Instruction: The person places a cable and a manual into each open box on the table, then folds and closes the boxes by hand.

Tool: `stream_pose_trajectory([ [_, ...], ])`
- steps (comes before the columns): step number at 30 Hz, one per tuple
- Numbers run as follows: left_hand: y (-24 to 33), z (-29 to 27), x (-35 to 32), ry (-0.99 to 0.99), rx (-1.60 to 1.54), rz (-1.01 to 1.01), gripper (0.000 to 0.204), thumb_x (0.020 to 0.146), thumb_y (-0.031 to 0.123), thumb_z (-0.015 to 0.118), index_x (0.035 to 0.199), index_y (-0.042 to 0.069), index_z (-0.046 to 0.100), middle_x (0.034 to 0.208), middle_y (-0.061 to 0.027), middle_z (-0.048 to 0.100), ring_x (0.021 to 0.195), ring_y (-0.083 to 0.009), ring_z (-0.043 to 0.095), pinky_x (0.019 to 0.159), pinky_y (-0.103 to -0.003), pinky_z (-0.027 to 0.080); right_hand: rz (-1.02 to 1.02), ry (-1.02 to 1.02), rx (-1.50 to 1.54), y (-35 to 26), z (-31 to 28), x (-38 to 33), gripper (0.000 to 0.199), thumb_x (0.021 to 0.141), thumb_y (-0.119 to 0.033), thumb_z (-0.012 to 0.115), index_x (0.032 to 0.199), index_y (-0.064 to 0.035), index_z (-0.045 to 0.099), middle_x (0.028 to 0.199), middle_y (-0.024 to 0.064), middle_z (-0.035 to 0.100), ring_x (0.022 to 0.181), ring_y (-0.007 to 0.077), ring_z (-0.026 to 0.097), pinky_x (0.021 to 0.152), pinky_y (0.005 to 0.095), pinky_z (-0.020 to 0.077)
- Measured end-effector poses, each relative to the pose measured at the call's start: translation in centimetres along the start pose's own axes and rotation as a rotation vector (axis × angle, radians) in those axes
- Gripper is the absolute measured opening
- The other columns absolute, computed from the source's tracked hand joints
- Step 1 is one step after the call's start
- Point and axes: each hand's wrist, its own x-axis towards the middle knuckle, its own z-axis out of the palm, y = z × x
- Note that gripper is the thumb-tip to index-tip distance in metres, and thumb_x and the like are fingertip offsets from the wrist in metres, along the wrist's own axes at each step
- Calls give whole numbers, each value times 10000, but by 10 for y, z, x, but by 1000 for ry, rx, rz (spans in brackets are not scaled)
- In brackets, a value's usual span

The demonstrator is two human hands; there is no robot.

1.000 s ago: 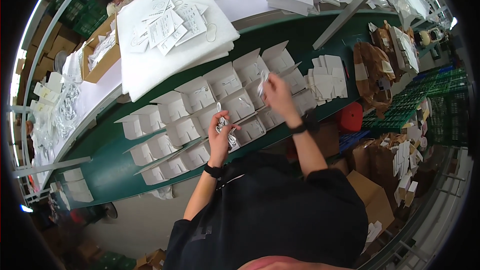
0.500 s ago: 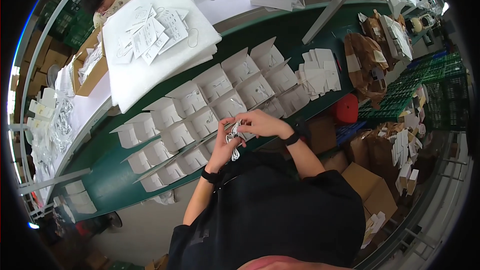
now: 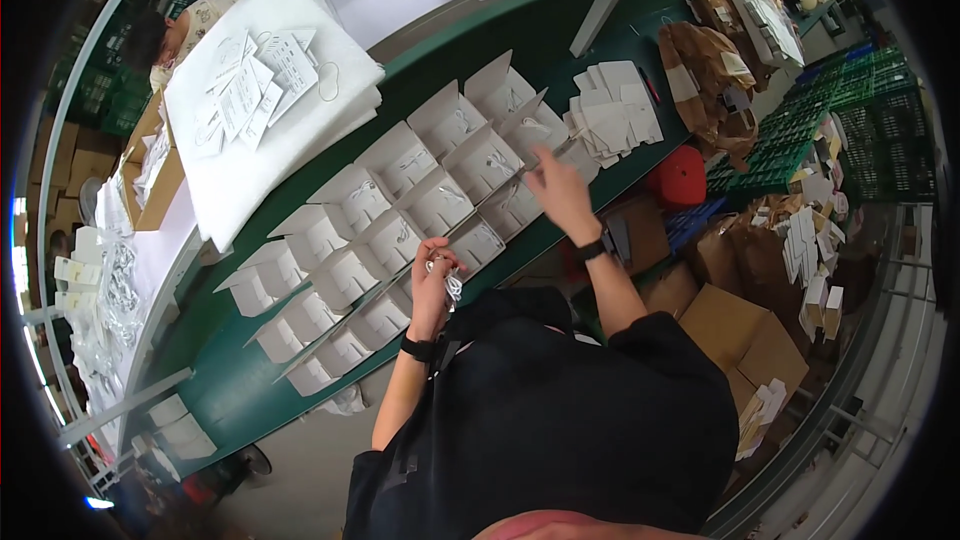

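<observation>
White open-topped boxes (image 3: 345,275) stand in slanting rows on the green bench, several with a small white coiled cable (image 3: 497,162) inside. My left hand (image 3: 430,275) is closed around a bundle of white cables (image 3: 454,287), close to my body at the near edge of the boxes. Over the near row's right end, my right hand (image 3: 562,195) reaches with its fingers among the box walls. Those fingers are blurred, and whether they hold anything does not show.
Flat white cartons (image 3: 615,115) are piled right of the boxes. White foam sheets (image 3: 270,100) with printed cards on top lie at the far left. A grey metal post (image 3: 608,0) rises behind the bench. A red stool (image 3: 677,175) and green crates (image 3: 785,125) stand to the right.
My right hand has left the cable bundle and moved right and away from me, over the boxes. My left hand still holds the bundle, slightly further left. The whole view has shifted.
</observation>
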Motion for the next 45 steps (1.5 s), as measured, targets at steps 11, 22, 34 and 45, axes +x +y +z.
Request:
stream_pose_trajectory([
  [11, -12, 17, 4, 221, 56, 124, 112, 1070, 159, 479, 1112, 79, 545, 961, 1, 516, 882, -105, 494, 789, -262, 414, 222, -815, 877, -127, -18, -65, 192, 976, -144, 677, 1124, -22, 666, 752, 63, 695, 576, 124, 659, 495, 283, 530],
  [22, 8, 28, -3, -364, 283, -79, 166, 1089, 247, 603, 1085, 82, 608, 814, 69, 520, 602, -21, 400, 503, -210, 303, 529, -820, 1262, -61, -29, -70, 168, 1011, -59, 576, 1144, 8, 652, 799, 41, 659, 531, 126, 624, 476, 277, 555],
  [34, -14, 32, 9, -140, 515, 407, 168, 1019, 182, 678, 1055, 18, 663, 746, 41, 581, 648, -43, 443, 561, -251, 357, 529, -669, 1263, -72, -21, -76, 179, 1052, -100, 590, 1201, -5, 614, 953, 54, 662, 776, 114, 662, 519, 278, 583],
  [45, 1, -7, 6, -94, 400, 103, 236, 1038, 257, 667, 1008, 25, 637, 701, 36, 547, 586, -51, 411, 516, -252, 326, 492, -178, 643, 11, -5, -59, 304, 1008, -214, 695, 1199, 13, 627, 899, 105, 719, 784, 225, 739, 594, 340, 606],
])
